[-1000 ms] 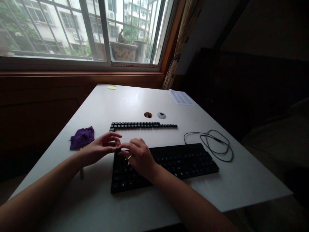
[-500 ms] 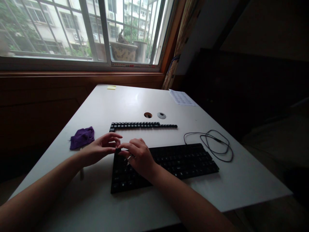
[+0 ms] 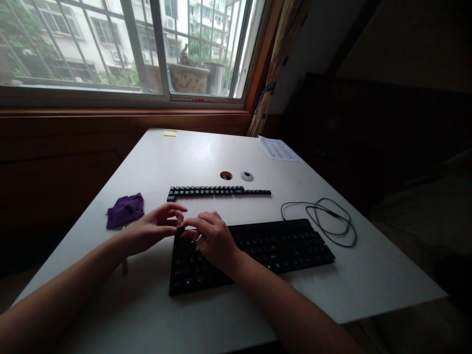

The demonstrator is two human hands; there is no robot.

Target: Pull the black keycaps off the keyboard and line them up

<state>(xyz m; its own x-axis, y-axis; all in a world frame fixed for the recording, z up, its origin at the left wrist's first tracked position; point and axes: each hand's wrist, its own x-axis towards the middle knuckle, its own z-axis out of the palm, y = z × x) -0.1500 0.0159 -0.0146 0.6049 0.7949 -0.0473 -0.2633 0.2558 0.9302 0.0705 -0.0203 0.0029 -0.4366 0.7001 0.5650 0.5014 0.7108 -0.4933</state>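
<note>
Window light from a wide, metal-barred sliding window (image 3: 159, 54) falls across a white, smooth-topped table (image 3: 199, 157). My right hand (image 3: 213, 237), with a silver-coloured metal ring (image 3: 199, 240) on one finger, pinches a small black keycap (image 3: 180, 229) between thumb and index finger. This keycap is located at the far left corner of a long black keyboard (image 3: 273, 250); any contact between the two cannot be determined. My left hand (image 3: 147, 230) is half curled, thumb tip at the same keycap — whether it also grips cannot be told. Beyond the keyboard, black square keycaps (image 3: 217, 191) lie in a long, narrow strip. A crumpled purple cloth (image 3: 126, 210) lies beside my left hand, to its far side; a pale, thin rod (image 3: 124, 266) is partly hidden under my left wrist. To the right, a thin black cable (image 3: 333, 214) lies looped on the table. Farther back are a round hole (image 3: 226, 175) and, just beside it, a grey round cover (image 3: 247, 176).
</note>
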